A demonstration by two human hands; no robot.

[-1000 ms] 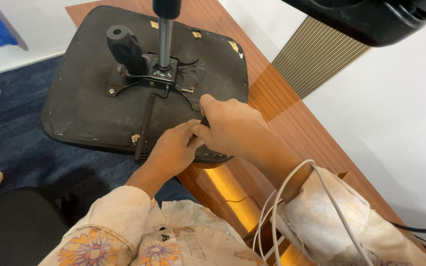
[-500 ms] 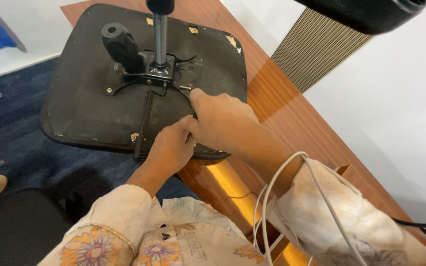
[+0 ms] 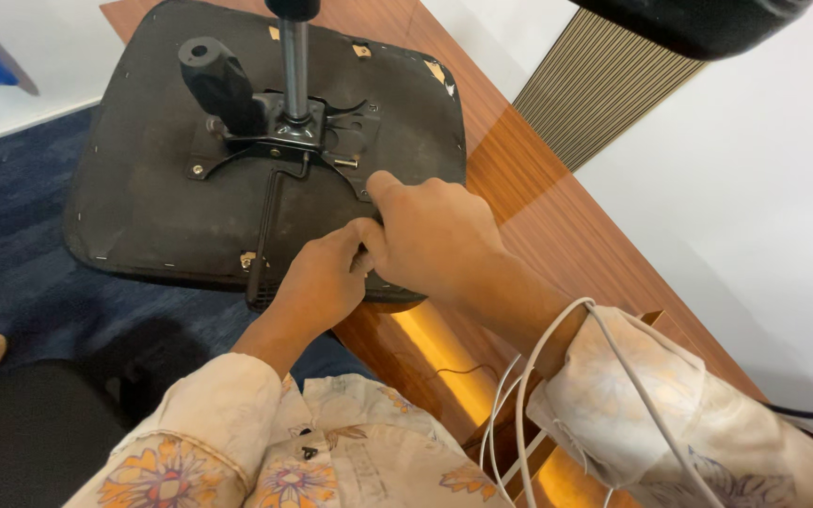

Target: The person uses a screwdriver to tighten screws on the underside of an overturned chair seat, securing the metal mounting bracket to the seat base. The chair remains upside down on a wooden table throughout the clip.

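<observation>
both hands have crept up the upturned chair seat (image 3: 143, 207) on the wooden table (image 3: 557, 226) since a second ago, our left hand (image 3: 317, 282) curled near its front edge, our right hand (image 3: 435, 235) fingering the metal bracket (image 3: 294, 141).

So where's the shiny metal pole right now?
In the head view, the shiny metal pole stands at the top middle, rising from the metal bracket on the black seat underside, right of the black knob, above both hands.
</observation>
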